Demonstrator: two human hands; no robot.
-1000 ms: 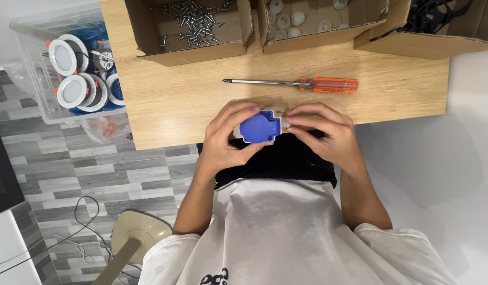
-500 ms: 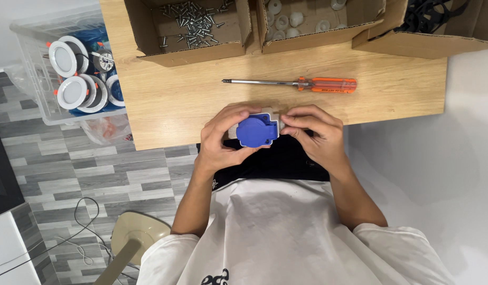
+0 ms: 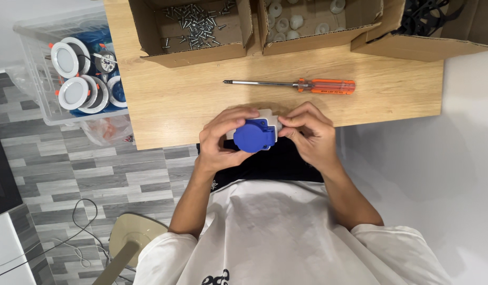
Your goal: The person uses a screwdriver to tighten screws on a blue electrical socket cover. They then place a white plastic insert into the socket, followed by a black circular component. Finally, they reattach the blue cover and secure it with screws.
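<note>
Both my hands hold a small socket with a blue round lid on a white body (image 3: pixel 255 134), just over the near edge of the wooden table (image 3: pixel 165 105). My left hand (image 3: pixel 220 142) wraps around its left side, thumb under the blue lid. My right hand (image 3: pixel 310 136) pinches the white body's right end with its fingertips. An orange-handled screwdriver (image 3: pixel 302 85) lies on the table just beyond my hands, its shaft pointing left.
Three open cardboard boxes line the table's far edge: one with screws (image 3: pixel 196 24), one with white round parts (image 3: pixel 291 18), one with black parts (image 3: pixel 429 21). A clear plastic bin (image 3: pixel 69 68) of round white lamps stands left of the table. A stool (image 3: pixel 130 235) sits lower left.
My hands have shifted slightly with the socket, and the blue lid now faces up more squarely. The screwdriver has not moved.
</note>
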